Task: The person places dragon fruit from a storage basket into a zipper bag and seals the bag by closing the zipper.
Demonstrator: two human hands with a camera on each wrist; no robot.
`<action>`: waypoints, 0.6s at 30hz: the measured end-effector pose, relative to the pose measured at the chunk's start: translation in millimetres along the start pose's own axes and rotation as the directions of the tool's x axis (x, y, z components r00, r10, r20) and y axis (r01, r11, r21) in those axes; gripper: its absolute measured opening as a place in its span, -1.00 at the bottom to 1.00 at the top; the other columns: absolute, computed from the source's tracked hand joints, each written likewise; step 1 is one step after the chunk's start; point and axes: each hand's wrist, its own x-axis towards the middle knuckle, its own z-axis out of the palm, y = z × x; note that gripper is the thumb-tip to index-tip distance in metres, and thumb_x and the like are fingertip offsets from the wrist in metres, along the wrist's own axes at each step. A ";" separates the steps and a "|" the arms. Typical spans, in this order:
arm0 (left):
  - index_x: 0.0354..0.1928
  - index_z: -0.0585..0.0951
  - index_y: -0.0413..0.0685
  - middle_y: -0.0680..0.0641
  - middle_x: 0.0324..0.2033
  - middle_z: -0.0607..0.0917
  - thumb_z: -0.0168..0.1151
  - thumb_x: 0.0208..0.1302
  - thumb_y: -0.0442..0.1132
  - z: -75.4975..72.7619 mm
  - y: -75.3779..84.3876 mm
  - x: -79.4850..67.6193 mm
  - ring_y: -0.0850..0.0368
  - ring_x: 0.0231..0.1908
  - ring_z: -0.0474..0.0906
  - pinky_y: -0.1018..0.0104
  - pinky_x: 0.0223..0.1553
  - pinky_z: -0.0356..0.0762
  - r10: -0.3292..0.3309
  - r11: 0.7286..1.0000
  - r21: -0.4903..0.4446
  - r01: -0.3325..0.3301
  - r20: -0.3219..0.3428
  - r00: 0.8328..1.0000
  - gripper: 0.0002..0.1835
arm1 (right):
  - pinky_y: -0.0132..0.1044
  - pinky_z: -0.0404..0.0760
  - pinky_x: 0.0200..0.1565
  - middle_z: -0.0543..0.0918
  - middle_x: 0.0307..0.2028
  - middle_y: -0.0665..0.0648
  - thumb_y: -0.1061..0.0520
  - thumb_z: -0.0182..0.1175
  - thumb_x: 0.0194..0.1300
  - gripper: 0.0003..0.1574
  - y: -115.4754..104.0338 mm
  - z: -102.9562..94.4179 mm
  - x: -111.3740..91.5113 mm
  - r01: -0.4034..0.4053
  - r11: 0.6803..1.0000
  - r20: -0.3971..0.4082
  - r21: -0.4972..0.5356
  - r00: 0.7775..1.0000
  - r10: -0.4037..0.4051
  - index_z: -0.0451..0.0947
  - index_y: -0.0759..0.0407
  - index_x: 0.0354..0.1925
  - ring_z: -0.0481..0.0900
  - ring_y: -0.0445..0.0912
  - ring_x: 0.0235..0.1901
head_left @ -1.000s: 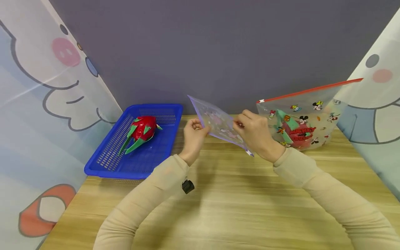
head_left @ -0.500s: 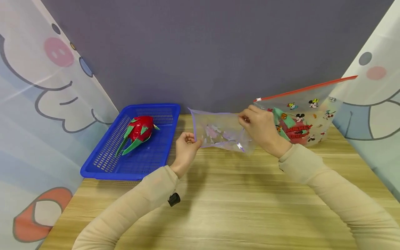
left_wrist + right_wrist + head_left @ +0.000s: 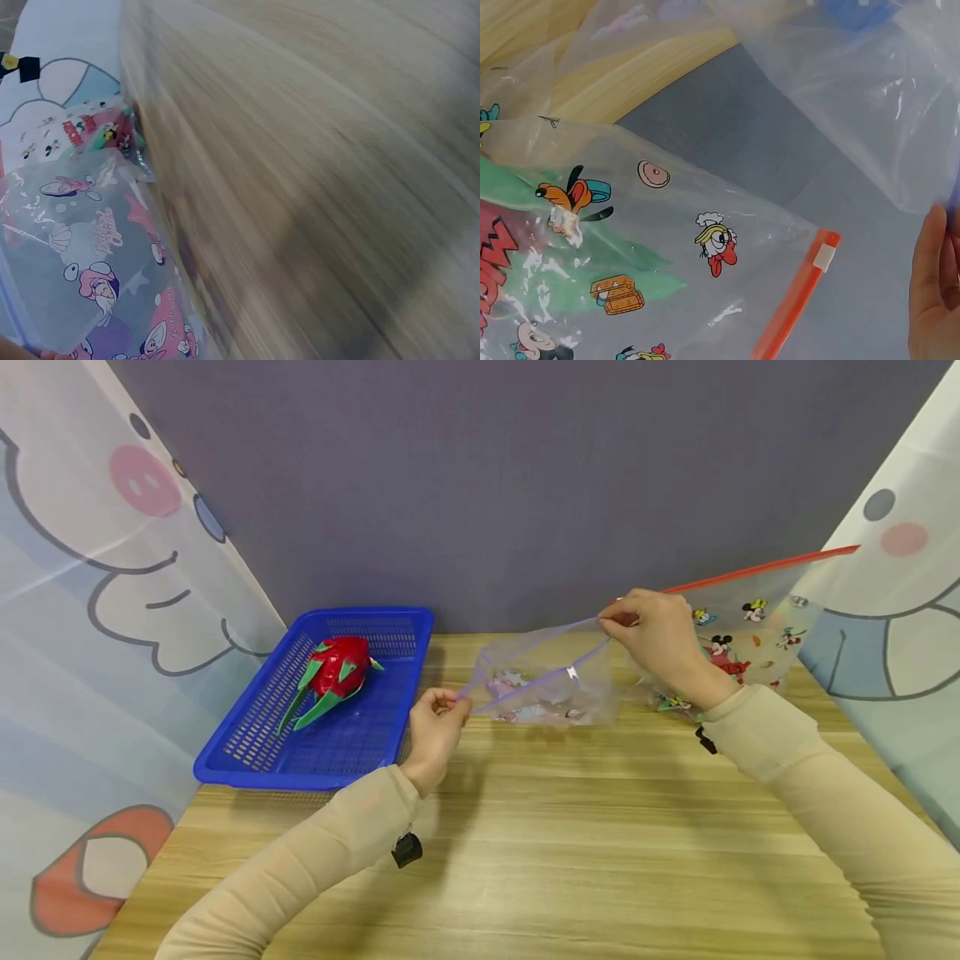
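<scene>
A clear zip bag (image 3: 540,702) with a purple zip edge, a white slider and pink and purple cartoon prints spans the space between both hands. At its left corner the left hand (image 3: 437,732) pinches the zip edge between thumb and fingers. The right hand (image 3: 660,639) pinches the right end of the purple edge, higher up. The bag's mouth is spread apart, and I see nothing inside. Behind the right hand stands a second clear bag (image 3: 757,627) with a red zip edge and Mickey prints; a red and green thing inside is partly hidden by that hand.
A blue plastic basket (image 3: 315,779) stands at the left on the wooden table (image 3: 525,860). In it lies a red dragon fruit (image 3: 341,667) with green leaf tips. A grey wall (image 3: 525,485) rises behind, with cartoon-printed cloth (image 3: 60,710) at the sides.
The purple-edged bag, tilted and nearly flat a second ago, now hangs lower with its mouth pulled apart. The right hand has moved right and the left hand lower and left.
</scene>
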 end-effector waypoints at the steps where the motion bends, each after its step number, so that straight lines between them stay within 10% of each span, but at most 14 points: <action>1: -0.37 0.44 -0.15 0.03 -0.47 0.44 0.17 0.09 -0.43 -0.3 -1.2 0.3 0.26 -0.53 0.45 0.37 -0.40 0.49 -0.006 1.000 0.002 0.006 0.002 1.000 -0.89 | -0.14 0.52 -0.48 0.65 -0.51 0.20 0.26 0.30 0.08 -0.92 0.9 -0.1 0.5 -0.015 1.000 0.012 0.007 1.000 0.015 0.69 0.28 -0.43 0.60 0.02 -0.56; 11: -0.39 0.49 -0.17 0.05 -0.54 0.52 0.29 0.09 -0.30 1.0 -10.1 -3.2 0.23 -0.51 0.51 0.24 -0.28 0.56 -0.054 0.998 0.016 0.053 0.054 0.997 -0.85 | -0.43 0.44 -0.51 0.69 -0.45 0.17 0.14 0.32 0.09 -0.87 0.0 3.6 5.1 -0.171 0.978 0.158 0.117 0.976 0.152 0.71 0.18 -0.39 0.54 -0.18 -0.62; 18: -0.34 0.47 -0.18 0.05 -0.53 0.52 0.28 0.10 -0.29 1.5 -8.3 -4.5 0.23 -0.50 0.51 0.38 -0.34 0.55 -0.095 0.995 0.003 0.096 0.113 0.989 -0.82 | -0.18 0.50 -0.37 0.70 -0.35 0.13 0.02 0.29 0.13 -0.83 -14.4 8.5 10.3 -0.314 0.947 0.376 0.061 0.887 0.269 0.71 0.07 -0.34 0.59 -0.06 -0.43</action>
